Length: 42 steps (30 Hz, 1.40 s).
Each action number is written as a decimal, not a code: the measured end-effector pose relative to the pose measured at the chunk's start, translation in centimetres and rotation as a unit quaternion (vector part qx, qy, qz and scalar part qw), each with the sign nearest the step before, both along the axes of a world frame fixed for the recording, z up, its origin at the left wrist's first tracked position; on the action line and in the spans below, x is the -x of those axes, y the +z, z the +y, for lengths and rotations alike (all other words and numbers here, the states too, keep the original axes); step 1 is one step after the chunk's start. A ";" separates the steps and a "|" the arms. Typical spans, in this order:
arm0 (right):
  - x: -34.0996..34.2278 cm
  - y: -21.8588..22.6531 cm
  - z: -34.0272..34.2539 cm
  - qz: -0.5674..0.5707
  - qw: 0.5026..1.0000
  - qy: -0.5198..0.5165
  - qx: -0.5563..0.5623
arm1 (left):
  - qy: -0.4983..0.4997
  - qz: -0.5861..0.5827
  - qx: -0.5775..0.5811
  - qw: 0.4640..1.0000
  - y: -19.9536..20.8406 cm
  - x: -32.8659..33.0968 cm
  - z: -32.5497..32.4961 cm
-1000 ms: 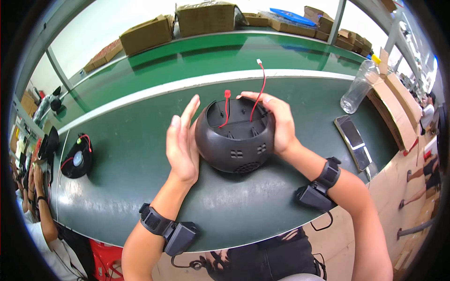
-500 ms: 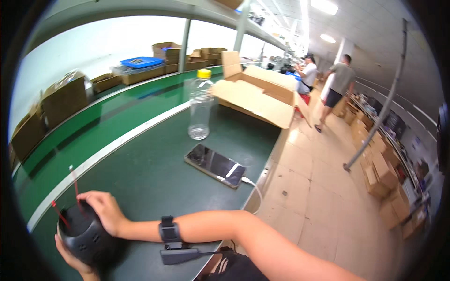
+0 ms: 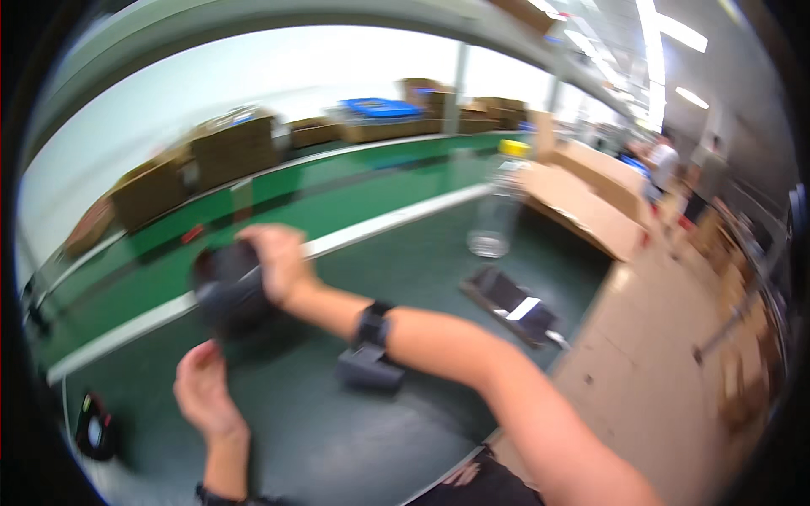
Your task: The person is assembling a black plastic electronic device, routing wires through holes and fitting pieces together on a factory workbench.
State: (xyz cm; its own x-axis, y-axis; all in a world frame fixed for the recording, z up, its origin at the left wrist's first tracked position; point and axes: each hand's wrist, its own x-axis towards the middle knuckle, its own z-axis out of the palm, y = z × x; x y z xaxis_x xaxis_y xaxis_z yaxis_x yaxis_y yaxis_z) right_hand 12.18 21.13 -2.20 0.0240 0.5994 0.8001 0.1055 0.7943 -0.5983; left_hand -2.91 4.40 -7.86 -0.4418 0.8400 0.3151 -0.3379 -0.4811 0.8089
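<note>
My right hand point(image 3: 278, 257) grips a black, rounded plastic housing point(image 3: 228, 299) by its right side and rim. The housing is over the pale rail between the dark green worktop and the brighter green belt; motion smears its details. Just below it my left hand point(image 3: 207, 392) is apart from the housing, its fingers loosely curved and the palm free. A red blur point(image 3: 193, 233) shows beside the housing's upper left, perhaps the tip of a red wire. Each wrist has a black strap; a dark box hangs by the right one point(image 3: 371, 371).
A clear bottle with a yellow cap point(image 3: 494, 207) stands near an open cardboard box point(image 3: 582, 194). A phone on a white cable point(image 3: 510, 304) lies nearer. At left sits a small black roll-like item point(image 3: 94, 428). Cartons point(image 3: 234, 150) line the belt; two people point(image 3: 662, 164) are in the aisle.
The housing has moved away from me to the rail in my right hand. My left hand has let go of it. The view has swung left, bringing the small black item into sight.
</note>
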 end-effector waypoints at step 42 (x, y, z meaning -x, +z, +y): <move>19.8 10.9 -12.3 -0.416 0.757 0.478 -0.159 | 0.177 0.030 0.085 0.980 1.4 -3.7 -0.3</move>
State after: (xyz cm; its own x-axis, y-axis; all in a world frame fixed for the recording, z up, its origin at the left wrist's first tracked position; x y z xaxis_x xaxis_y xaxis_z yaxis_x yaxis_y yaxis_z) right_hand -7.66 8.78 8.69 -0.8912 -0.2010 0.4066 -0.3727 0.8355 -0.4039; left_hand 0.79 4.09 -6.41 -0.6994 0.6803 0.2191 -0.1233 -0.4169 0.9005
